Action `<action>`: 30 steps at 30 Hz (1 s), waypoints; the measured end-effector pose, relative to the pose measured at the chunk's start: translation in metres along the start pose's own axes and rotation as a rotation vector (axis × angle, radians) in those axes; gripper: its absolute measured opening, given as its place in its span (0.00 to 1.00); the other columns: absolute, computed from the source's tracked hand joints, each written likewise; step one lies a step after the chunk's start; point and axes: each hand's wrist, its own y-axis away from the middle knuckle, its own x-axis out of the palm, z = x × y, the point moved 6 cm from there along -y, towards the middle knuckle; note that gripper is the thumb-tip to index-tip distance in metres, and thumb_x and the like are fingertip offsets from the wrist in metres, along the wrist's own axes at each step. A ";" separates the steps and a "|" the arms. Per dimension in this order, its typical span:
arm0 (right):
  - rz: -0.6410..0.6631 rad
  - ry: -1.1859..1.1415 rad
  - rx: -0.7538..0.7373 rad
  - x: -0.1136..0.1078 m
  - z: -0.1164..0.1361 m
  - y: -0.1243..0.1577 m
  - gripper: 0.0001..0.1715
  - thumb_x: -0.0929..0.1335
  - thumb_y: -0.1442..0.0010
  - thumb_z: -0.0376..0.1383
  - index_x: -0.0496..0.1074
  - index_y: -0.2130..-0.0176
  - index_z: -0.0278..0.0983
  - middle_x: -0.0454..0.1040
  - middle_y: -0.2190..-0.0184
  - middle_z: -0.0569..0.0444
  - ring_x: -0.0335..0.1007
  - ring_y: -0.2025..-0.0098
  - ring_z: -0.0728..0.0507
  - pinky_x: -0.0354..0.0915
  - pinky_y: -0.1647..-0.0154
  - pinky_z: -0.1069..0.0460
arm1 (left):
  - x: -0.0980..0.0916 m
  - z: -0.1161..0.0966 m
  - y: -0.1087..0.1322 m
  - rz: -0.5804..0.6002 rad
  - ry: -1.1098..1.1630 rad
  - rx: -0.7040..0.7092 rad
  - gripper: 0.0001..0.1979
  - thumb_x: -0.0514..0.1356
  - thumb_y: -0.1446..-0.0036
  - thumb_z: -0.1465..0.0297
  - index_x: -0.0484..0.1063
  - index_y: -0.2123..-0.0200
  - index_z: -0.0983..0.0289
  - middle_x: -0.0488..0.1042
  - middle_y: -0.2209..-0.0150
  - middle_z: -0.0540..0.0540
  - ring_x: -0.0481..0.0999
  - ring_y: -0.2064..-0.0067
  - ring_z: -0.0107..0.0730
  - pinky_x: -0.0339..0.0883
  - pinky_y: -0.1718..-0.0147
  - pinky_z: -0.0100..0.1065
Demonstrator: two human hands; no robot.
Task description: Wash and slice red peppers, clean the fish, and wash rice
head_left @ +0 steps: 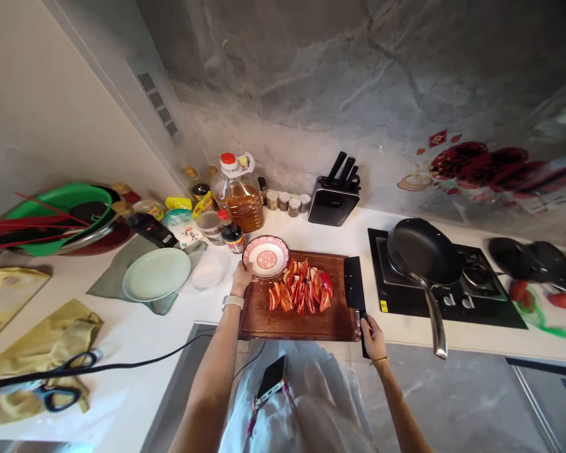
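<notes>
Glossy brown rectangular wooden board (297, 325) runs long side left-to-right — right hand (373, 338) is wrapped round the handle of a flat black-bladed cleaver (355, 283) at its right end, blade pointing away from the person. Left hand (242, 277) pinches the rim of a round pink-patterned white plate (266, 258) over the board's far-left corner — next to shiny red pepper strips (310, 293).

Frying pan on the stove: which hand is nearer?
Right. The right hand grips the knife at the right edge of the cutting board, left of the frying pan. The left hand is farther off, holding the plate by its left rim.
</notes>
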 end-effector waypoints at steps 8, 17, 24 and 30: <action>-0.056 -0.374 0.278 0.036 -0.039 0.054 0.35 0.71 0.58 0.64 0.67 0.67 0.38 0.70 0.75 0.58 0.65 0.82 0.51 0.62 0.87 0.56 | 0.021 -0.042 0.089 -0.047 0.004 0.409 0.21 0.51 0.37 0.65 0.62 0.44 0.68 0.67 0.45 0.68 0.65 0.42 0.48 0.58 0.43 0.49; 0.032 -0.401 0.317 0.067 -0.037 0.059 0.34 0.69 0.56 0.64 0.63 0.68 0.38 0.67 0.77 0.63 0.54 0.87 0.56 0.53 0.91 0.59 | 0.132 -0.086 0.176 0.309 -0.076 0.755 0.26 0.49 0.35 0.66 0.54 0.35 0.60 0.50 0.31 0.59 0.45 0.30 0.42 0.44 0.34 0.53; 0.126 -0.471 0.300 0.112 -0.030 0.072 0.29 0.67 0.48 0.61 0.62 0.67 0.39 0.66 0.77 0.63 0.53 0.87 0.56 0.52 0.90 0.59 | 0.143 -0.083 0.183 0.320 -0.080 0.714 0.28 0.50 0.36 0.67 0.53 0.33 0.58 0.42 0.30 0.57 0.39 0.29 0.43 0.44 0.34 0.55; 0.199 -0.517 0.313 0.118 -0.015 0.076 0.28 0.68 0.48 0.59 0.64 0.67 0.39 0.66 0.77 0.62 0.53 0.87 0.56 0.52 0.91 0.59 | 0.137 -0.090 0.185 0.275 -0.109 0.716 0.27 0.51 0.36 0.68 0.55 0.34 0.53 0.41 0.29 0.54 0.38 0.29 0.45 0.43 0.34 0.56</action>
